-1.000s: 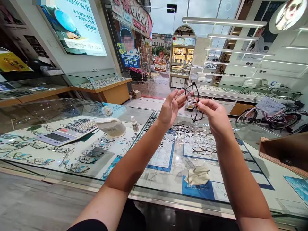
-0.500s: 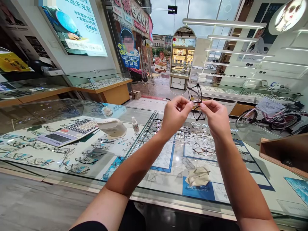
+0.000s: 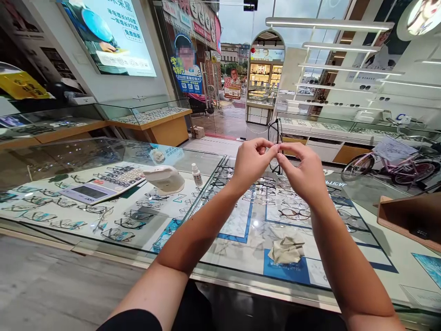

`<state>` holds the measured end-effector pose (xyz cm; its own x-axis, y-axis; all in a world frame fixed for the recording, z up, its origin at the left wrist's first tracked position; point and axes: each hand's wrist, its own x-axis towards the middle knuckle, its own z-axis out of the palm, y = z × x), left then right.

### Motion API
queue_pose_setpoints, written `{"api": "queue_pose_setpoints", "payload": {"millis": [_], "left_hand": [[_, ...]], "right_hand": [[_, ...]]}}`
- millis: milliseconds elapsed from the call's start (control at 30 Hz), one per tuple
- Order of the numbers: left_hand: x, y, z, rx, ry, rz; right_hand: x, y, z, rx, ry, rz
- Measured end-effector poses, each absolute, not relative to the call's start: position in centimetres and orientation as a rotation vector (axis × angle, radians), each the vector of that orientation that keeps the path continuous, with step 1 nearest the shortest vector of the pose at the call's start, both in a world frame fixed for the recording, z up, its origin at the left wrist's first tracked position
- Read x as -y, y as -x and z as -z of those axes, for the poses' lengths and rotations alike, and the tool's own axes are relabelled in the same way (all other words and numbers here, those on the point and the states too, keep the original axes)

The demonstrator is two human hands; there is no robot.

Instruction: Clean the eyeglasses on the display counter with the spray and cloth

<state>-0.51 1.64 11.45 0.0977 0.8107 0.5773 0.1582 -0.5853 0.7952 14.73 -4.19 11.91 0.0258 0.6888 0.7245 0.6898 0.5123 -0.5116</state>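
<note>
A pair of dark-framed eyeglasses (image 3: pixel 274 132) is raised above the glass display counter (image 3: pixel 241 262), turned on end with one lens up and the other down. My left hand (image 3: pixel 257 158) pinches the glasses near their middle between thumb and fingers. From the other side my right hand (image 3: pixel 303 170) meets it, thumb and index fingertip at the same spot on the frame. My fingers cover the middle of the glasses. Below the hands, a crumpled beige cloth (image 3: pixel 286 249) lies on a blue card (image 3: pixel 272 269) on the counter.
To the left, a calculator (image 3: pixel 103 186), a white curved device (image 3: pixel 165 179) and a small white bottle (image 3: pixel 196 174) stand on the counter. Rows of eyeglasses lie under the glass. A wooden box (image 3: pixel 409 220) sits at the right, with a bicycle (image 3: pixel 389 161) beyond the counter.
The glasses have turned so they now appear nearly edge-on. My right hand has shifted left, closer to my left hand. The view has tilted slightly downward.
</note>
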Motion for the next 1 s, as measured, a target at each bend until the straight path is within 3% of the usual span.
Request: {"api": "queue_pose_setpoints", "payload": {"millis": [267,667,1000], "left_hand": [[-2.9,3.4,-12.9,-1.063,-2.061,-1.231],[-4.9,1.2,-8.7,-0.989,-2.474,0.022],[-4.4,-0.7,-6.9,-1.197,-2.591,0.384]], "right_hand": [[5.9,-17.8,-14.3,1.632,1.227,-0.222],[5.8,-18.4,-15.0,1.584,1.047,-0.276],[6.6,-18.3,-15.3,1.644,1.042,-0.253]]}}
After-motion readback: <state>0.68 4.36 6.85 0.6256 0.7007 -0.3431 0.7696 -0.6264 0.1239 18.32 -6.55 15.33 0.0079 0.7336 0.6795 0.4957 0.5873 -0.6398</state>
